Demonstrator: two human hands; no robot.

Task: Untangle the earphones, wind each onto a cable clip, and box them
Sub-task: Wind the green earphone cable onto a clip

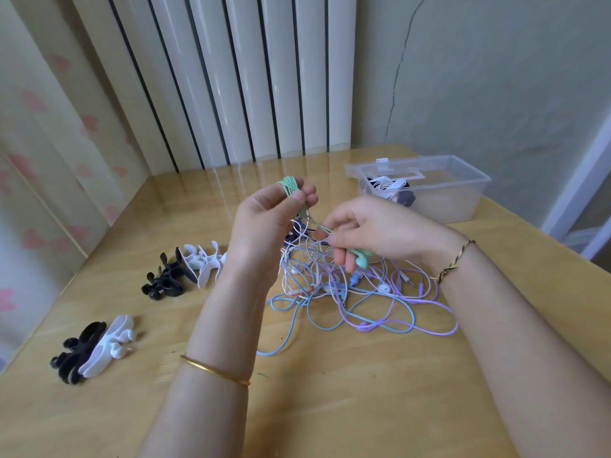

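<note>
My left hand [264, 223] is raised above the table and pinches a bunch of green earphone cable [290, 186] between thumb and fingers. My right hand [370, 231] grips the same green cable lower down, with the green earbuds [361, 257] sticking out under its fingers. Beneath both hands lies a tangle of earphones [347, 292] in white, blue and purple; some white and dark strands are lifted with the green one. A clear plastic box [463, 190] at the back right holds wound earphones on clips [391, 190].
Black and white cable clips lie in two groups on the wooden table [330, 408]: one group [185, 269] left of my left hand, another [94, 348] near the front left edge. A radiator and a wall stand behind the table.
</note>
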